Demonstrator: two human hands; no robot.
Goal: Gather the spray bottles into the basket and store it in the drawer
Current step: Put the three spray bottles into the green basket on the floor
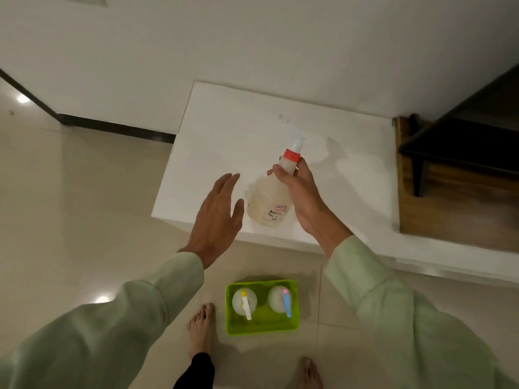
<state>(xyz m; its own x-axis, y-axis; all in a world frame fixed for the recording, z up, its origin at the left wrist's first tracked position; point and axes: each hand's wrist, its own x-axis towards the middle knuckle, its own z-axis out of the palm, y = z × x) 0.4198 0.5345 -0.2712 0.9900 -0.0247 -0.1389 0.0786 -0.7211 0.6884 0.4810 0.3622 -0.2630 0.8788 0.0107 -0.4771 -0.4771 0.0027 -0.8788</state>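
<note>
My right hand grips the neck of a translucent spray bottle with a red collar and a white label, held over the front of a white cabinet top. Just left of the bottle, my left hand hovers with its fingers spread, holding nothing. On the floor below, between my feet and the cabinet, stands a bright green basket. Two spray bottles stand in it: one with a yellow and white trigger, one with a pink and blue trigger.
A brown wooden surface with a dark frame on it adjoins the cabinet on the right. A white wall with a dark skirting runs behind. My bare feet stand on glossy beige tiles beside the basket.
</note>
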